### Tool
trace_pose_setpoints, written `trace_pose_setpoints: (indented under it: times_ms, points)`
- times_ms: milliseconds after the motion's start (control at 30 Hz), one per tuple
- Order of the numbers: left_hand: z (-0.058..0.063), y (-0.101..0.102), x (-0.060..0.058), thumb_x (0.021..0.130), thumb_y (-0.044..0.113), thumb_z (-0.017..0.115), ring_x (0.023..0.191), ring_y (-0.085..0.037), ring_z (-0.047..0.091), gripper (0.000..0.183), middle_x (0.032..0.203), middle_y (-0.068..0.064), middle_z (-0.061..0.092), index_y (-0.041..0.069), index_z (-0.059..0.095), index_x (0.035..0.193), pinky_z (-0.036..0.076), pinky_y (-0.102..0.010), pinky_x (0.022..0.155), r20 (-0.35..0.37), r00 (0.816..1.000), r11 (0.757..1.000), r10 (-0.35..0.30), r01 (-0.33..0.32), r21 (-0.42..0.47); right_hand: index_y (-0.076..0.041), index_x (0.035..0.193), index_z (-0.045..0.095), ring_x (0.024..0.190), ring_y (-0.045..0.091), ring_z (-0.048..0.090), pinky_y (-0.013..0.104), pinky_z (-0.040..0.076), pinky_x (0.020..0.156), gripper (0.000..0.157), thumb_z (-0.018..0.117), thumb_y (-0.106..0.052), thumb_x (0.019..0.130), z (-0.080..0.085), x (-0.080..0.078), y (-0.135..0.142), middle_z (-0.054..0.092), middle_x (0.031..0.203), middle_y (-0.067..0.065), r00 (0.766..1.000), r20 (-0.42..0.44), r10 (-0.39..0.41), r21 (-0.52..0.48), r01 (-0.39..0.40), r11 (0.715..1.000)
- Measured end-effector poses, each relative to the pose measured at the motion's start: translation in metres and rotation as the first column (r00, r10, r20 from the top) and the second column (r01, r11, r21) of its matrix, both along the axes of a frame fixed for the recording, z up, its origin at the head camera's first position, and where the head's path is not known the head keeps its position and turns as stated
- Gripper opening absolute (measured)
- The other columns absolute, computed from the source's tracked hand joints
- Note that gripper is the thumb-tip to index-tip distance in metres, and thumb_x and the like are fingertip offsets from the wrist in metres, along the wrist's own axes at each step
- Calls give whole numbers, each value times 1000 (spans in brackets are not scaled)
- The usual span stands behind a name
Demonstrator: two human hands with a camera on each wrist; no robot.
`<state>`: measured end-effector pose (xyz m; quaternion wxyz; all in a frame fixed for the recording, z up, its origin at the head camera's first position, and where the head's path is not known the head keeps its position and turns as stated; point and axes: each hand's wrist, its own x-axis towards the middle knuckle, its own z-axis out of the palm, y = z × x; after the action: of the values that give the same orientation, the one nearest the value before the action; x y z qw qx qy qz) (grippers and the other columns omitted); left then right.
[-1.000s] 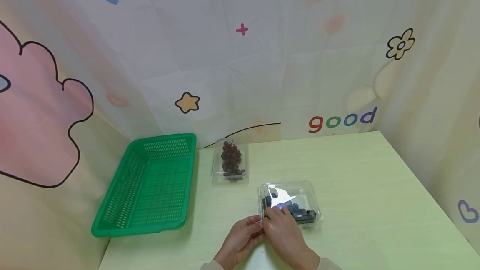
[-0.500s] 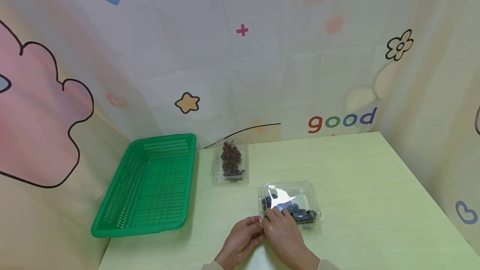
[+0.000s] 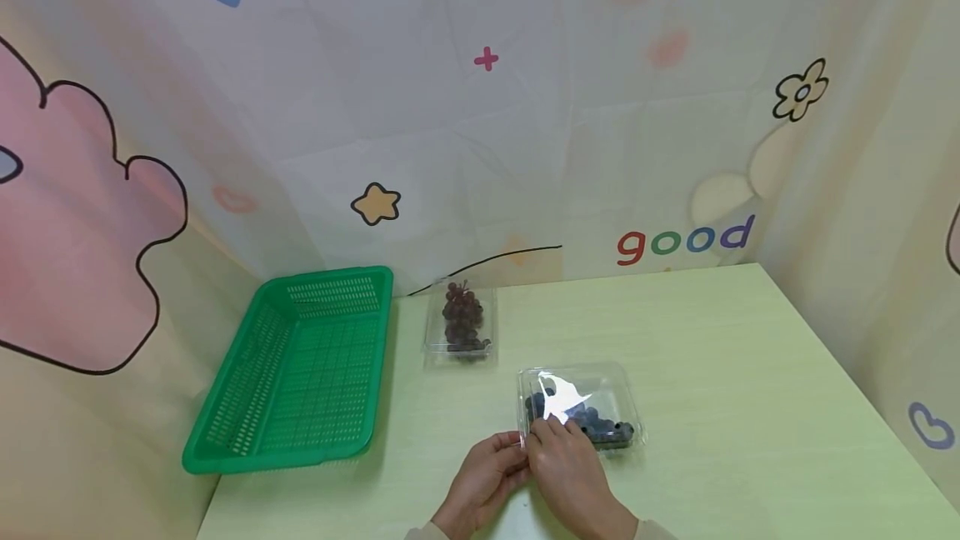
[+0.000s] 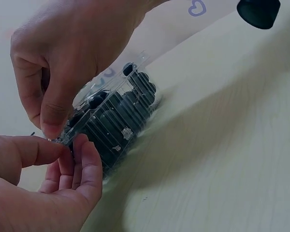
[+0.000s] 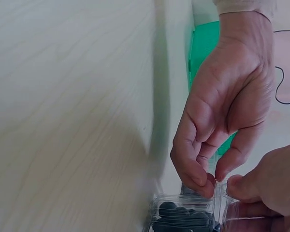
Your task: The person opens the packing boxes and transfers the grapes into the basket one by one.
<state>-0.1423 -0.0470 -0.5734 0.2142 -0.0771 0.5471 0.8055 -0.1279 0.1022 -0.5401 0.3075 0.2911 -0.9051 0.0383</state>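
Observation:
A clear plastic clamshell box (image 3: 611, 390) of dark blue, round fruit (image 3: 596, 423) lies on the table in the head view. My left hand (image 3: 483, 477) pinches the rim at its near left corner between thumb and fingers. My right hand (image 3: 570, 465) has its fingers on the lid at that same corner, right beside the left. In the left wrist view the right thumb (image 4: 55, 118) presses down at the edge, and the left fingertips sit just below. From the right wrist view, both hands meet at the box's rim (image 5: 217, 191). The lid looks closed.
A green plastic basket (image 3: 378, 407) stands at the left of the table. Between it and the box, further back, is a second clear box (image 3: 435, 332) with a bunch of red grapes (image 3: 462, 315). A printed curtain (image 3: 525, 148) hangs behind the table.
Almost nothing differs. Both hands stay at the same corner of the box, with only a very slight shift of the hands and the view.

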Motion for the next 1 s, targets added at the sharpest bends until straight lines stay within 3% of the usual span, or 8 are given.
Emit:
trace_pose_setpoints:
  times_ms: [467, 1000]
  points:
    - [2, 5, 1, 99, 0, 61, 88, -15, 64, 18, 103, -11, 67, -9, 60, 114, 57, -26, 77, 21, 999, 1000, 29, -29, 7, -6, 87, 71, 84, 22, 56, 34, 48, 67, 23, 83, -1, 68, -2, 5, 1, 60, 92, 5, 998, 51, -32, -14, 33, 999]
    - [4, 6, -1, 100, 3, 62, 86, -14, 67, 21, 103, -11, 69, -9, 62, 117, 57, -26, 76, 9, 1000, 999, 21, -21, -47, -8, 87, 71, 93, 25, 57, 38, 49, 71, 18, 87, -14, 79, 3, 7, 1, 62, 100, 5, 994, 102, -44, -67, 51, 996]
